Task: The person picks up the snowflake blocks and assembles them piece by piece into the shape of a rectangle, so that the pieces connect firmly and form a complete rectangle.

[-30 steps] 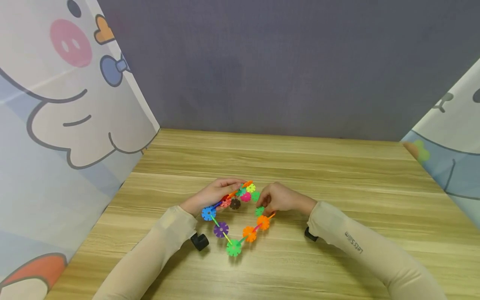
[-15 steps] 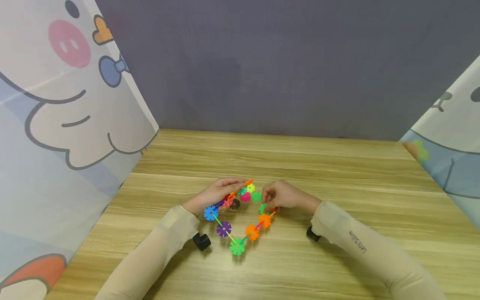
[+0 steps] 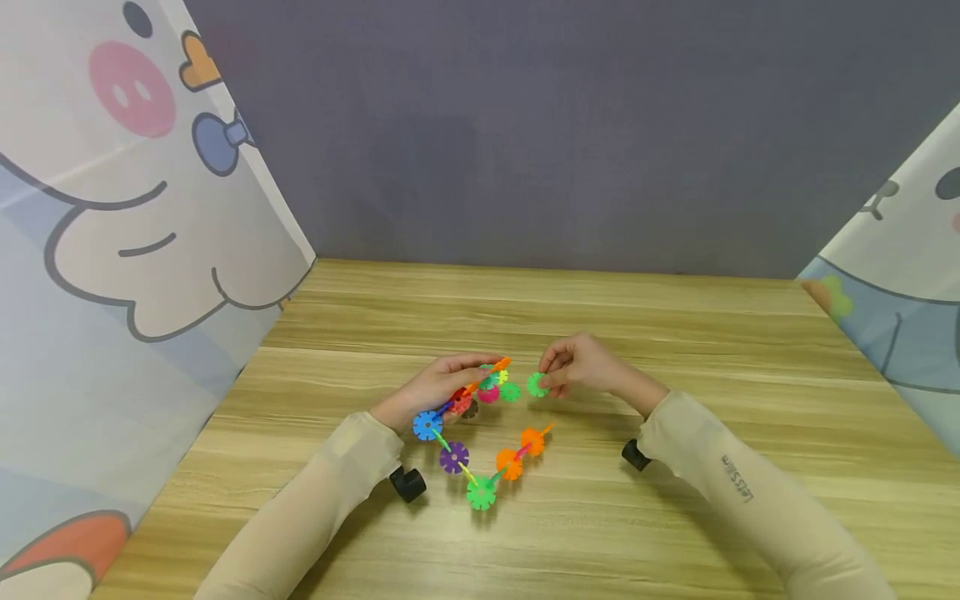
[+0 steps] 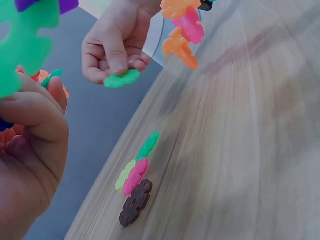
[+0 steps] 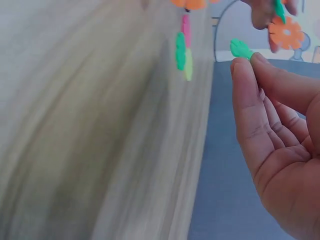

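My left hand [image 3: 433, 389] grips one end of a chain of interlocking plastic snowflake discs, near its red and orange pieces. From there the chain hangs in a loop through a blue disc [image 3: 427, 426], a purple disc [image 3: 453, 457] and a bright green disc [image 3: 481, 493], then up to orange discs [image 3: 509, 465] at its free right end. Beyond that end, my right hand [image 3: 588, 367] pinches a single green snowflake disc [image 3: 536, 384] between thumb and forefinger. The right wrist view shows this green disc [image 5: 240, 48] at the fingertips, apart from the chain.
Loose discs lie on the wooden table [image 3: 675, 350] between the hands: a green disc [image 4: 148, 145], a pink disc [image 4: 135, 176], a yellow disc [image 4: 125, 175] and a dark brown disc [image 4: 135, 202]. A grey panel [image 3: 525, 142] stands behind the table, with cartoon-printed walls either side.
My right hand has moved up and away from the chain's free end, carrying the green disc. My left hand keeps its grip, and the chain has shifted slightly right in the view.
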`<state>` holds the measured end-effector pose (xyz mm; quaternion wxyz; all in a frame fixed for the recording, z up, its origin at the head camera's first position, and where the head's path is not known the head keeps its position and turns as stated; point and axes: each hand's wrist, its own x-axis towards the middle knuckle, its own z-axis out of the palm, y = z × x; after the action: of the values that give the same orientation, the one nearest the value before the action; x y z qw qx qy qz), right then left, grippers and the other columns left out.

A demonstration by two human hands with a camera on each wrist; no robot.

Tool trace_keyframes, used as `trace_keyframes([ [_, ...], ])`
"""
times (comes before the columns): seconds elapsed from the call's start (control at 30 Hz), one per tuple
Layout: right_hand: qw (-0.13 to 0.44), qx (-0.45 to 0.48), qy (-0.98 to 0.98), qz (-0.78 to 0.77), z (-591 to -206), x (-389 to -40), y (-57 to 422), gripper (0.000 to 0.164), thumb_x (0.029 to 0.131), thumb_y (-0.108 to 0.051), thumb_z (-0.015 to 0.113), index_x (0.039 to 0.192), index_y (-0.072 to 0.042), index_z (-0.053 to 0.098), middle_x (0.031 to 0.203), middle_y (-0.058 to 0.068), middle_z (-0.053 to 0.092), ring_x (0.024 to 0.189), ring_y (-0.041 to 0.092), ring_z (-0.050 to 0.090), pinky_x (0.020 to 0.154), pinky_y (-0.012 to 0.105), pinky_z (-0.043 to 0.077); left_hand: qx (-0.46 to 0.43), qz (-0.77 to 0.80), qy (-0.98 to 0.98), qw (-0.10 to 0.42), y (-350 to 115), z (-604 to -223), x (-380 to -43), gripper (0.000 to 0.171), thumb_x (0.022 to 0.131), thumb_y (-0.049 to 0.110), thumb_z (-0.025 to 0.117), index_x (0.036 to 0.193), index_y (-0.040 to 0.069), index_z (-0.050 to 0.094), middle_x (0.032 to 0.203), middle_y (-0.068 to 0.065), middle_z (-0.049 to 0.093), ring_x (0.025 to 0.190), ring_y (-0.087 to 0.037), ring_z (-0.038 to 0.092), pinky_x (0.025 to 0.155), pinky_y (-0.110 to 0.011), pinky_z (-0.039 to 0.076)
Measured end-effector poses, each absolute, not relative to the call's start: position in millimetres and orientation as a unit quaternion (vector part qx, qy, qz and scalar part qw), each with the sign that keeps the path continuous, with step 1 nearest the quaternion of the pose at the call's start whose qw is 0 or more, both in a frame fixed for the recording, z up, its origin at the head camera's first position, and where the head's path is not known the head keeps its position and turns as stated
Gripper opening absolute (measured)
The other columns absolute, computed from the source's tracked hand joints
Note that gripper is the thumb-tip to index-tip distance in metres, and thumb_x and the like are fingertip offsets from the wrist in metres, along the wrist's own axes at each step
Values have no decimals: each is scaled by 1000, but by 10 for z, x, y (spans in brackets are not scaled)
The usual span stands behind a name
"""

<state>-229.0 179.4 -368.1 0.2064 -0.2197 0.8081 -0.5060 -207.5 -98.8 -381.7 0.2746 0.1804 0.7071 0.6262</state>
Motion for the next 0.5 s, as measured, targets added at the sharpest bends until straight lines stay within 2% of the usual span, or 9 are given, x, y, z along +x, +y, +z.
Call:
trace_keyframes([
  [0.03, 204, -213, 808, -510, -3666, -2293, 1801, 11, 85, 4, 74, 92, 8, 67, 73, 11, 70, 63, 27, 69, 63, 48, 61, 180, 627, 706, 276, -986, -3820, -2077, 45, 105, 25, 50, 148, 12, 49, 104, -15, 67, 36, -10, 40, 37, -23, 40],
  [0.1, 199, -203, 807, -517, -3644, -2295, 1813, 12, 85, 3, 74, 93, 10, 67, 73, 12, 70, 63, 25, 68, 64, 49, 61, 183, 628, 704, 276, -982, -3817, -2076, 46, 105, 24, 49, 148, 10, 48, 129, -18, 61, 37, -10, 41, 37, -23, 40],
  [0.13, 197, -199, 806, -521, -3633, -2294, 1816, 12, 86, 3, 73, 94, 10, 68, 74, 12, 70, 63, 25, 68, 65, 50, 61, 184, 628, 704, 277, -979, -3818, -2076, 46, 105, 24, 49, 149, 10, 48, 135, -18, 57, 37, -10, 41, 37, -23, 40],
  [0.2, 193, -195, 804, -528, -3614, -2291, 1820, 13, 87, 2, 73, 95, 11, 68, 75, 13, 70, 63, 24, 69, 66, 51, 60, 187, 629, 703, 276, -973, -3835, -2081, 46, 105, 23, 49, 148, 8, 47, 137, -17, 56, 37, -10, 41, 37, -22, 40],
  [0.27, 189, -192, 800, -536, -3604, -2288, 1822, 14, 88, 1, 72, 97, 12, 68, 77, 14, 71, 64, 23, 69, 67, 52, 60, 188, 627, 703, 277, -964, -3841, -2079, 46, 105, 23, 49, 148, 8, 48, 110, -13, 68, 36, -10, 40, 37, -22, 40],
  [0.3, 188, -191, 798, -540, -3602, -2287, 1822, 15, 88, 1, 72, 98, 12, 68, 78, 15, 71, 64, 23, 69, 68, 53, 59, 189, 627, 703, 278, -960, -3848, -2080, 45, 105, 23, 50, 147, 7, 49, 94, -9, 68, 36, -10, 40, 37, -22, 40],
  [0.4, 188, -183, 788, -557, -3604, -2286, 1821, 17, 90, 1, 70, 101, 13, 67, 81, 15, 72, 65, 21, 69, 70, 53, 59, 190, 628, 700, 282, -947, -3854, -2076, 45, 105, 22, 50, 146, 5, 50, 67, 2, 59, 35, -9, 40, 36, -22, 39],
  [0.43, 188, -178, 784, -564, -3606, -2285, 1821, 18, 90, 1, 70, 103, 14, 67, 82, 15, 72, 65, 20, 70, 71, 53, 59, 189, 629, 698, 285, -943, -3856, -2074, 45, 105, 22, 50, 146, 4, 49, 59, 2, 52, 34, -9, 40, 36, -21, 39],
  [0.5, 188, -167, 774, -580, -3608, -2282, 1820, 19, 91, 2, 68, 105, 15, 65, 83, 13, 72, 67, 19, 70, 72, 51, 59, 188, 636, 690, 291, -935, -3862, -2074, 45, 105, 21, 49, 146, 2, 48, 58, 3, 54, 35, -9, 41, 36, -21, 39],
])
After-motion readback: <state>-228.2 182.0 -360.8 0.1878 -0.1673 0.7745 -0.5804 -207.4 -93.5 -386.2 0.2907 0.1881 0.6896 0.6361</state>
